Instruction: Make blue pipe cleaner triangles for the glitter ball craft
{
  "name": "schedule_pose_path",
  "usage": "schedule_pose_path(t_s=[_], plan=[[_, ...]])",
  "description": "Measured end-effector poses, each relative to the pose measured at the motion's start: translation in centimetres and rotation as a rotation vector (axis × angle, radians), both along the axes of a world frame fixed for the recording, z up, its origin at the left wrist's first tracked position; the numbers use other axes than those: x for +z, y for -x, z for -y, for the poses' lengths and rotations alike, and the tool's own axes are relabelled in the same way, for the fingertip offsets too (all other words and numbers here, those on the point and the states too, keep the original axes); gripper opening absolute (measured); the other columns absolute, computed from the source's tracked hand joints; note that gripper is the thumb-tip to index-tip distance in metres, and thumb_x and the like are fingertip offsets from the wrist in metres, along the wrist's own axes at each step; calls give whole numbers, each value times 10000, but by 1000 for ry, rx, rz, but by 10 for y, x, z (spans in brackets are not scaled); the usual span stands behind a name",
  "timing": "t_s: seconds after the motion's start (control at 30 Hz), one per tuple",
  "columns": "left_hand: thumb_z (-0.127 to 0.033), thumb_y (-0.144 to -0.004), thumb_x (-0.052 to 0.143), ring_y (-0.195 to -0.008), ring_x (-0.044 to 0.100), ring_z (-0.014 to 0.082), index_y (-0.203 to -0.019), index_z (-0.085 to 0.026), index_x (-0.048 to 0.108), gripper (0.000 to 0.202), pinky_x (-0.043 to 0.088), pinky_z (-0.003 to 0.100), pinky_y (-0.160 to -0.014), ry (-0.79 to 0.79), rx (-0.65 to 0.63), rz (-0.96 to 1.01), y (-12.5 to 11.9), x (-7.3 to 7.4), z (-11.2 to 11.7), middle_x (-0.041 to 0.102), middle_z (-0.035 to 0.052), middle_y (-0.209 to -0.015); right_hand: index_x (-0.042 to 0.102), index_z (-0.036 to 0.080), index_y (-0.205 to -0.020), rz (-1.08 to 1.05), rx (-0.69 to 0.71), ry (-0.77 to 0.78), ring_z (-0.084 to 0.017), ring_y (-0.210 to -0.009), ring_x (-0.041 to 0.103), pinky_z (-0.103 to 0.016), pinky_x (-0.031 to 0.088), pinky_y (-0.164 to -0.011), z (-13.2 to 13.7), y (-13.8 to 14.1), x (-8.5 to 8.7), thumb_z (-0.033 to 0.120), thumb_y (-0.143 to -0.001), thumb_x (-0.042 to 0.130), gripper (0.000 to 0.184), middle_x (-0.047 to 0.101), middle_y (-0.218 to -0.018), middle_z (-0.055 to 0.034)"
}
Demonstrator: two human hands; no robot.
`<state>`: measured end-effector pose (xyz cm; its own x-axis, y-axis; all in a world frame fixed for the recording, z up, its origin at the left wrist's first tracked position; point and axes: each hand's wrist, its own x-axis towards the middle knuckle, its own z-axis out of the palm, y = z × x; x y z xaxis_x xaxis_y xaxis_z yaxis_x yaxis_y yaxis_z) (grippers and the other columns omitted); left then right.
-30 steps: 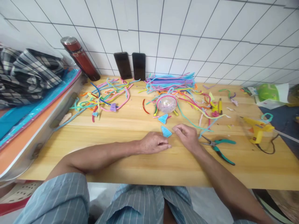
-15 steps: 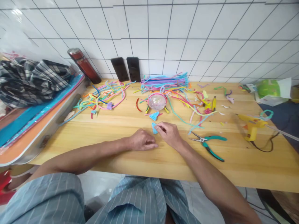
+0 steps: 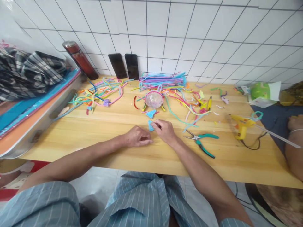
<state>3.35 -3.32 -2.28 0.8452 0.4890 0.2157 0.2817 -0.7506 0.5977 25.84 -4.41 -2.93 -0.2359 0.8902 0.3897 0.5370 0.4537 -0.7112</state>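
Observation:
My right hand [image 3: 164, 130] pinches a small light blue triangular piece [image 3: 151, 125], which looks made of pipe cleaner, between thumb and finger above the wooden table. Beside it my left hand [image 3: 138, 137] rests on the tabletop, fingers curled in and nothing visible in them. Just beyond lies a second blue triangular piece [image 3: 151, 113]. Behind that sits a clear round dome [image 3: 153, 100] with a pink rim, a blue loop on top and yellow-and-dark legs. A curved red piece [image 3: 135, 102] lies to its left.
Pliers with teal handles [image 3: 201, 142] and a yellow glue gun [image 3: 242, 125] lie to the right. Pipe cleaners [image 3: 163, 81] are heaped at the back, near two phones [image 3: 132, 66] and a red flask [image 3: 81, 60]. Another person's arm [image 3: 294, 145] shows at the right edge.
The view has shifted slightly, so the scene sits further left and higher, and another person's arm now shows at the right. Both hands keep nearly the same pose.

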Motion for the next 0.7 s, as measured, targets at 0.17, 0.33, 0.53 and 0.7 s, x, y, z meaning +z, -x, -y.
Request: schedule_pose_path(t_s=[0.17, 0.33, 0.53, 0.7], plan=[[-461, -1096, 607, -529, 540, 110, -786, -183, 705, 428, 342, 267, -583, -41, -3, 5, 1, -6, 0, 644, -6, -612, 717, 231, -804, -8, -4, 23, -144, -616, 601, -272, 431, -663, 0, 0, 0, 407, -1085, 630, 343, 702, -677, 9], [-426, -1109, 601, -509, 543, 111, -746, -189, 659, 437, 326, 285, -574, -109, -14, 5, 1, -9, -1, 635, -12, -588, 723, 224, -820, -25, 7, 14, -141, -643, 624, -268, 440, -683, 1, 2, 1, 376, -1081, 639, 313, 719, -695, 4], [-396, -1130, 579, -505, 603, 116, -778, -189, 693, 424, 328, 308, -561, -244, -53, 29, 1, -14, -1, 681, -10, -596, 716, 223, -829, -26, 13, 8, -130, -623, 605, -261, 426, -665, 2, 2, 4, 332, -1073, 636, 278, 739, -712, 5], [-392, -1150, 531, -503, 620, 125, -789, -191, 704, 449, 326, 328, -547, -347, -53, 58, -1, -17, 2, 685, -8, -595, 720, 223, -820, -12, -23, 25, -133, -618, 598, -264, 429, -652, 2, -1, 5, 350, -1067, 633, 291, 738, -710, -2]])
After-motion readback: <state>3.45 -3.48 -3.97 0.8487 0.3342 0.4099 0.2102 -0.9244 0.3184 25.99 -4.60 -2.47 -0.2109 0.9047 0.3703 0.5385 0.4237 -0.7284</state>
